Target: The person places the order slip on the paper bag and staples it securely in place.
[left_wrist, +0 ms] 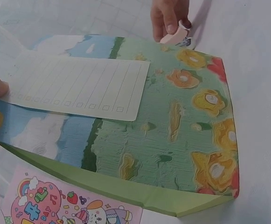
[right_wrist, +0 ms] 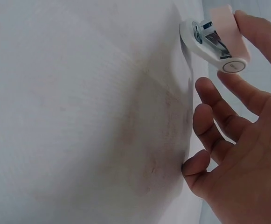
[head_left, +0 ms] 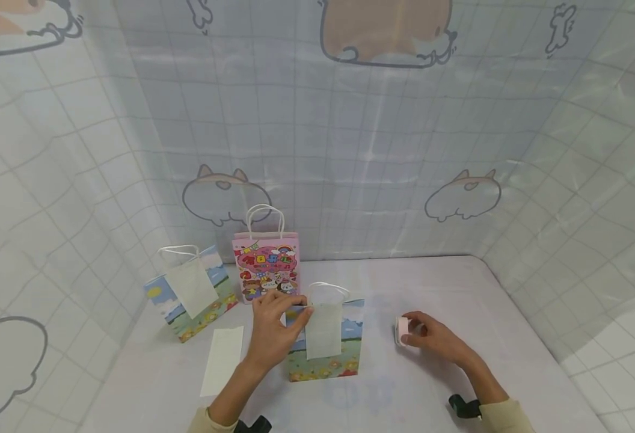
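Observation:
My left hand (head_left: 273, 329) pinches the top left edge of a small paper gift bag (head_left: 323, 370) printed with sky and flowers. A lined white note sheet (left_wrist: 86, 88) lies against the bag's front near its top, and one fingertip touches the sheet's end in the left wrist view. White cord handles (head_left: 328, 285) rise above the bag. Off to the right, my right hand (head_left: 436, 340) holds a small pink and white stapler (right_wrist: 231, 35) between thumb and index finger, low at the table. The other right fingers (right_wrist: 214, 133) curl loosely below it.
A pink cartoon gift bag (head_left: 266, 258) stands upright behind my left hand. Left of it leans a second sky-and-flower bag (head_left: 177, 322) with a white sheet (head_left: 192, 285) on its front. Another white sheet (head_left: 222, 361) lies on the pale table (head_left: 415, 397) beside my left forearm.

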Demonstrator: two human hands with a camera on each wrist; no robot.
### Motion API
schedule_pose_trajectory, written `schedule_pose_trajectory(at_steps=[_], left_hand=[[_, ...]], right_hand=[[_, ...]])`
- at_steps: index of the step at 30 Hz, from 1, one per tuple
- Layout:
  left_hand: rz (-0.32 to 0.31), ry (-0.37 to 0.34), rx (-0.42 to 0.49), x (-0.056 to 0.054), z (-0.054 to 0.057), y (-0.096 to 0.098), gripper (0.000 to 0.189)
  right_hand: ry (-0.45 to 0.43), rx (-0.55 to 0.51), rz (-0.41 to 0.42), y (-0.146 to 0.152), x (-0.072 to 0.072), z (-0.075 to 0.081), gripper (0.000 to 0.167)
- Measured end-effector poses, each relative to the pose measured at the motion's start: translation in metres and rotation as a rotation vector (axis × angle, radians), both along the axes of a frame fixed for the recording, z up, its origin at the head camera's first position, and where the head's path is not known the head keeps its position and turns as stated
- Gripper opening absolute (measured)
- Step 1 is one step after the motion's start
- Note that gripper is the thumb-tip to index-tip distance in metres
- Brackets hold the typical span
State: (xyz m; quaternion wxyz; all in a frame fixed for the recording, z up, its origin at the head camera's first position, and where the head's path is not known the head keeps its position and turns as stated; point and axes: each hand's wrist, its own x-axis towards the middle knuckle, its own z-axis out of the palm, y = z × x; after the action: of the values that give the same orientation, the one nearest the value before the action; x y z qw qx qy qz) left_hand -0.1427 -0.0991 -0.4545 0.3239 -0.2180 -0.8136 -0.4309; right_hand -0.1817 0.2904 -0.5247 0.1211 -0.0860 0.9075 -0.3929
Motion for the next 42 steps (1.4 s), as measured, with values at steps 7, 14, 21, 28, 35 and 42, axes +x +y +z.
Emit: schedule_pose_trajectory(at_steps=[7, 14, 21, 28, 35, 42], left_hand=[[-0.001, 0.001, 0.005, 0.0, 0.0, 0.0, 0.02], [-0.006, 0.003, 0.01, 0.0, -0.001, -0.001, 0.02], [-0.009, 0.005, 0.017, 0.001, -0.002, -0.001, 0.019], [-0.01, 0.014, 0.01, 0.0, -0.002, -0.001, 0.02], [-0.012, 0.013, 0.01, 0.001, -0.001, -0.001, 0.021], [-0.008, 0.023, -0.002, 0.0, -0.002, -0.001, 0.02]], right_hand=[[-0.034, 0.0, 0.014, -0.003, 0.002, -0.001, 0.057], [-0.051, 0.002, 0.013, -0.004, 0.005, 0.0, 0.051], [-0.026, -0.029, 0.061, -0.004, 0.007, 0.001, 0.047], [-0.017, -0.022, 0.061, -0.007, 0.004, 0.001, 0.046], [0.024, -0.028, 0.078, -0.01, -0.002, 0.006, 0.041], [0.07, -0.065, 0.094, -0.016, -0.004, 0.017, 0.038]])
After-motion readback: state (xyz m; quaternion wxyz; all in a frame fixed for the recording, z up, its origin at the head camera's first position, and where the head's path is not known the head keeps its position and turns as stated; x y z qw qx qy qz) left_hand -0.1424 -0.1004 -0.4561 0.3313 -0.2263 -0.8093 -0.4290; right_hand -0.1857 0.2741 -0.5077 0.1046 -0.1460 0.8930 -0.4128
